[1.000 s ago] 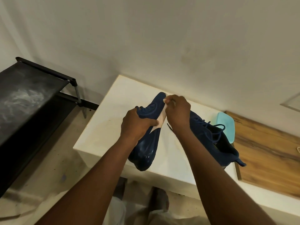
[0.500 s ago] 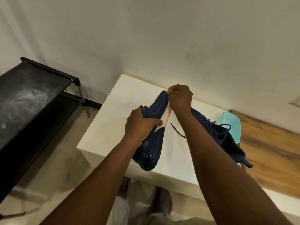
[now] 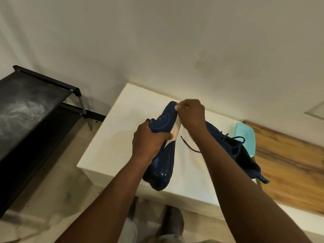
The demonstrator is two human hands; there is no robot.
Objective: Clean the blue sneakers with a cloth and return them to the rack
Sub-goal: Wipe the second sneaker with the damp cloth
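My left hand (image 3: 149, 141) grips a blue sneaker (image 3: 162, 171) around its middle and holds it on its side above the white table (image 3: 108, 148), sole turned toward me. My right hand (image 3: 192, 114) pinches a white cloth (image 3: 176, 129) against the sneaker's toe end. The cloth hangs down along the sole to my left thumb. The second blue sneaker (image 3: 235, 149) lies on the table to the right, partly hidden behind my right forearm, a loose lace trailing from it. The black shoe rack (image 3: 29, 109) stands at the left.
A pale teal lid or container (image 3: 246, 137) lies behind the second sneaker at the table's right edge. A brown wooden surface (image 3: 287, 162) adjoins the table on the right. The wall runs close behind. Bare floor lies between the rack and the table.
My right hand slid the cloth up the sneaker from its middle to the toe end. My left hand kept its grip, and the sneaker stayed nearly still.
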